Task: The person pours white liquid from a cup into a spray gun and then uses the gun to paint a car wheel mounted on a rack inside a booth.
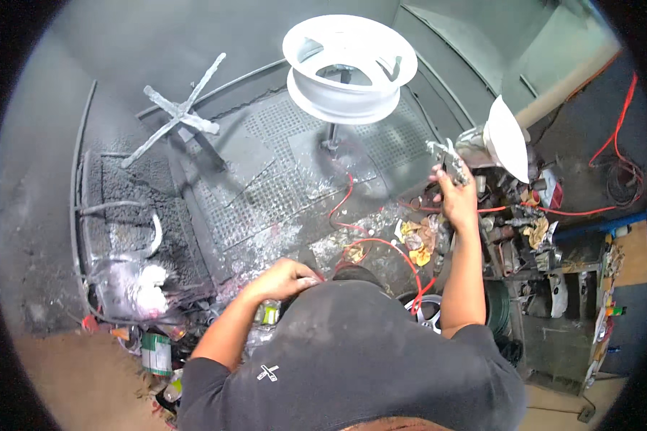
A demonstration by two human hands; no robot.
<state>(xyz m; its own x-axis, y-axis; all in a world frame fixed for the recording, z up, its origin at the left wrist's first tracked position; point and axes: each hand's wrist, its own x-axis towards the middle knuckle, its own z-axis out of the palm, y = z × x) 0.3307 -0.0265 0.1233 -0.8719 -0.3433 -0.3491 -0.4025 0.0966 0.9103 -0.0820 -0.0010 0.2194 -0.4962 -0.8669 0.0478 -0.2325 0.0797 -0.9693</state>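
Though white-flecked, grey-walled floor (pixel 266 190) beneath wheel (pixel 345 105)

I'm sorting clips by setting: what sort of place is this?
Probably a paint-spraying workshop: the right hand holds an apparent spray gun, a white wheel rim sits on a stand, and perforated floor panels look paint-dusted.

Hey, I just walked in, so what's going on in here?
A person's right hand holds a silvery metal spray gun, apart from a glossy white round wheel rim raised on a dark upright stand. The left hand is close to the body; whether it grips anything is unclear. A grey-coated, cross-shaped stand is left of the rim.
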